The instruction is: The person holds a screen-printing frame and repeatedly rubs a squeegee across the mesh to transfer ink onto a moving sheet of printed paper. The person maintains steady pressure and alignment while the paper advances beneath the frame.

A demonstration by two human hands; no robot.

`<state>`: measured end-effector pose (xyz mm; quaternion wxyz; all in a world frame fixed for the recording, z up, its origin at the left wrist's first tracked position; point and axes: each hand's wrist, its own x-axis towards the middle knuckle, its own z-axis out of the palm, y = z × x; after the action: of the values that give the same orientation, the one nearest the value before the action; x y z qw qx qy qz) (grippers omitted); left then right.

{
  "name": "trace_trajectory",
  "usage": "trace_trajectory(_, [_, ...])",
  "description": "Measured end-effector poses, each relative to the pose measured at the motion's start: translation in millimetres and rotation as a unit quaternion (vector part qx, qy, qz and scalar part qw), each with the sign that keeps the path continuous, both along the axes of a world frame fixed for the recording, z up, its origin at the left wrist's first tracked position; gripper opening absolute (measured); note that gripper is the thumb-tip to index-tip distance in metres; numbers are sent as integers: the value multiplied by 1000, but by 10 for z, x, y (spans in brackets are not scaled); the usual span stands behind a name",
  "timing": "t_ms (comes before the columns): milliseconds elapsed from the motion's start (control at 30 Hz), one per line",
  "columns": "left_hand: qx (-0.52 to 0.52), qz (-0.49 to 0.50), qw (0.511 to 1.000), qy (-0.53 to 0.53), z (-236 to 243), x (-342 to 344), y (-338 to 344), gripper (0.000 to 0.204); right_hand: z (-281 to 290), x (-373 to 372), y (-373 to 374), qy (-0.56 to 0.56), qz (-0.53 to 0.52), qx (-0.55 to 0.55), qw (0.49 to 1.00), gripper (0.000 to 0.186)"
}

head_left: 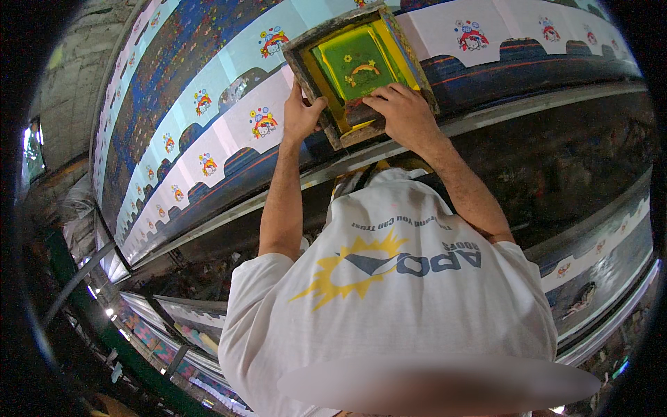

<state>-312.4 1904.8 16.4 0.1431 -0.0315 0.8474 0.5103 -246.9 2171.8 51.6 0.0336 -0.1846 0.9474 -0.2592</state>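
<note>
A wooden-framed printing screen [307, 75] lies tilted on the long table, its mesh smeared with yellow-green ink and showing a small rainbow design. My left hand [303, 115] grips the frame's left side, thumb toward the near corner. My right hand [405, 118] reaches over the near edge, its fingers closed on a reddish-brown squeegee [356, 112] that my fingers partly hide. Under and beside the frame run white cut fabric pieces [240, 132] printed with a colourful rainbow cartoon motif [263, 123].
The long dark table [445, 73] curves across the view, with more printed pieces [549, 31] to the right and rows at the left. A pale rail [528, 111] edges its near side. Behind me stands another table with printed fabric [590, 254]. A concrete wall [76, 76] rises at far left.
</note>
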Motion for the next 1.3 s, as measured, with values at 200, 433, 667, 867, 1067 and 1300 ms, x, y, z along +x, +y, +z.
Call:
trace_trajectory(200, [3, -23, 999, 30, -135, -19, -76, 90, 39, 50, 55, -7, 5, -8, 1000, 52])
trace_trajectory(433, [-33, -35, 998, 46, -228, -23, -125, 92, -95, -142, -40, 37, 3, 8, 999, 50])
trace_trajectory(667, [-44, -47, 997, 38, 5, 4, -83, 90, -68, -1313, -166, 42, 6, 10, 999, 49])
trace_trajectory(867, [-64, -71, 995, -15, 36, -5, -131, 104, 195, -1708, -194, -55, 20, 13, 998, 44])
trace_trajectory(1067, [-67, -79, 993, -50, -1, -10, -149, 107, 63, -1608, -180, -69, 14, 29, 997, 48])
trace_trajectory(1300, [-104, -75, 991, -39, -84, -44, -109, 109, 69, -485, -52, -51, 8, 28, 998, 58])
